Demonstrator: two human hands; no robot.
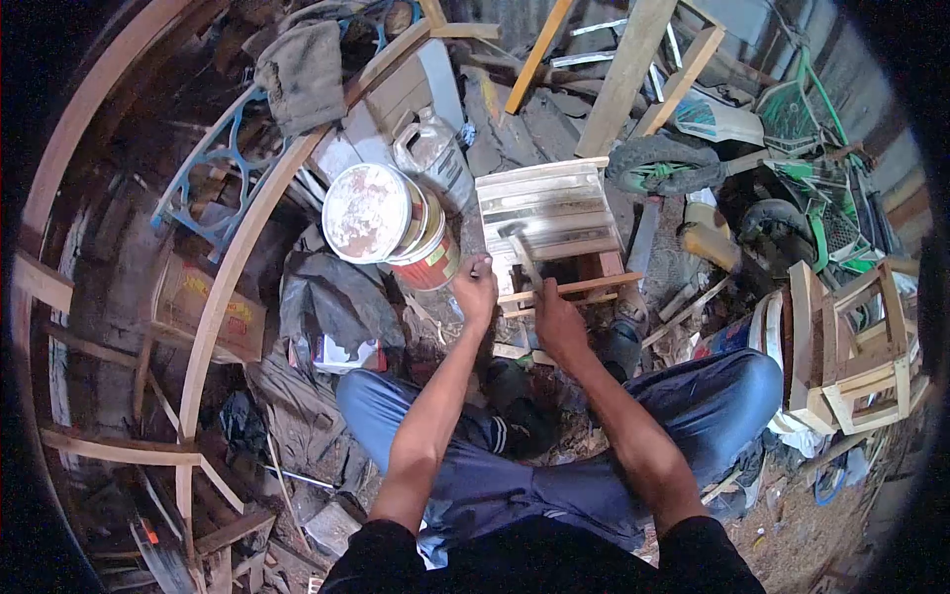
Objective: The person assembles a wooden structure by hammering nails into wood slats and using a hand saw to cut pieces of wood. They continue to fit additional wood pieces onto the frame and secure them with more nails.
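One slatted wooden crate [550, 206] sits before a seated worker [539, 485], whose right hand [560, 325] grips a hammer [523, 253] over it; the left hand [475, 292] is curled closed beside the crate, contents unclear. Nailing appears underway; the next blow calls for steady aim.

Hammer [524, 255] over slatted wooden crate [569, 205]
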